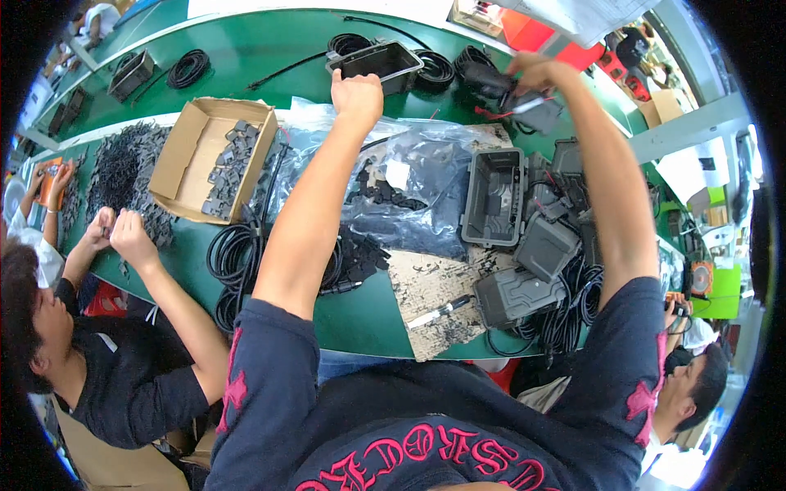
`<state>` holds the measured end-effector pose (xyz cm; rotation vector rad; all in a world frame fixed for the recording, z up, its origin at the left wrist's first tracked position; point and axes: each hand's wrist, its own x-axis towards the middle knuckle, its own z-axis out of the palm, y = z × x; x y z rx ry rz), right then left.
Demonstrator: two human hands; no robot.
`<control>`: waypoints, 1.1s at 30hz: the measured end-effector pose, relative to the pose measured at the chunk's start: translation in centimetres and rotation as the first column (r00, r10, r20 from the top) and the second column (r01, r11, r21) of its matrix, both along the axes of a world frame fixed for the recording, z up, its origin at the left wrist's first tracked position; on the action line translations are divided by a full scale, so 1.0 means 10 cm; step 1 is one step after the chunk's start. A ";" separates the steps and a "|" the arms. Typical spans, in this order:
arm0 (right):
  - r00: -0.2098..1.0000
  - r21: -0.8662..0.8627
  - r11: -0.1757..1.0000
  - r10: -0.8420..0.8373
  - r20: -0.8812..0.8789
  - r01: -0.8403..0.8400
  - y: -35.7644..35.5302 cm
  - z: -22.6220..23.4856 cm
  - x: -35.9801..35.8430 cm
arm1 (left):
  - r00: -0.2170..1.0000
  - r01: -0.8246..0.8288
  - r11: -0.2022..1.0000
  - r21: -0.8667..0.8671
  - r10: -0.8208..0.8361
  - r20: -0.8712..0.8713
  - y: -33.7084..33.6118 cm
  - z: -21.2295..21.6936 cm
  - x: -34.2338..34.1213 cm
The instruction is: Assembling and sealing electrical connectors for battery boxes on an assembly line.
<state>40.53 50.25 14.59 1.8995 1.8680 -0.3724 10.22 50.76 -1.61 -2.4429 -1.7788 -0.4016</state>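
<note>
Both my arms stretch to the far side of the green bench. My left hand (358,96) is closed on the near rim of an open dark grey plastic box (399,56), which has black cable beside it. Farther right, my right hand (542,75) curls its fingers over a black housing (489,83) with a cable and red wires; the exact grip is partly hidden. Just below that hand lies another grey housing (538,117). An open deep grey box (494,196) stands nearer me, beside several closed grey boxes (547,245).
A cardboard box (182,172) of small dark parts stands left, by a heap of black pieces (123,176). Clear plastic bags (417,176) cover the middle. A knife (440,313) lies on worn cardboard (417,282). Coiled cables (233,266) lie about. A co-worker's hands (123,233) work at left.
</note>
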 end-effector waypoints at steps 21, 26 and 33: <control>0.957 0.084 0.984 0.171 -0.236 -0.155 1.12 -0.80 -0.09 | 0.998 0.049 0.997 0.060 -0.051 0.042 -0.01 -0.06 0.15; 0.976 0.087 0.974 0.215 -0.037 -0.211 0.83 -1.28 -0.72 | 0.997 0.064 0.989 -0.133 -0.069 -0.038 -0.11 0.23 -0.17; 0.872 0.431 0.887 0.335 -0.357 -0.165 1.41 -1.17 -0.74 | 0.948 -0.087 0.986 -0.142 0.125 0.291 -0.14 1.07 -0.65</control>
